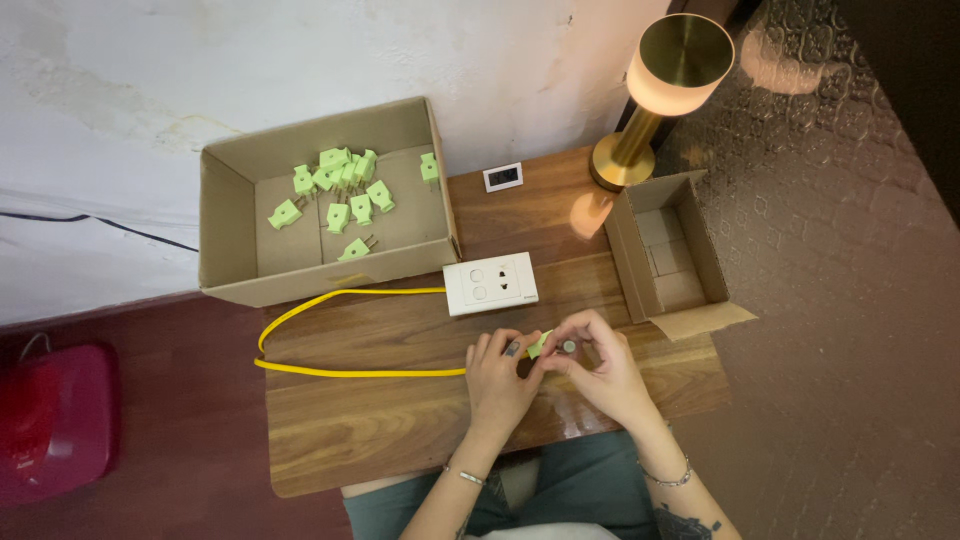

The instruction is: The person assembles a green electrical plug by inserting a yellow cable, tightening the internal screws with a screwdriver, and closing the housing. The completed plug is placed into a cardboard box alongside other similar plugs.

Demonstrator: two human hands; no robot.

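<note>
My left hand [497, 378] and my right hand [600, 366] meet over the front of a small wooden table [380, 420]. Between their fingertips sits a light green plug [540, 345], and both hands pinch it. My right fingers also hold a small round grey part [568, 346] against the plug. A yellow cable [330, 335] runs from under my left hand, loops to the left and returns to a white socket box [489, 283] just beyond my hands.
An open cardboard box [225, 230] at the back left holds several more green plugs [340, 195]. A smaller cardboard box [700, 320] stands at the right. A brass lamp [665, 90] and a small white display [502, 177] sit at the back. A red object [55, 420] lies on the floor left.
</note>
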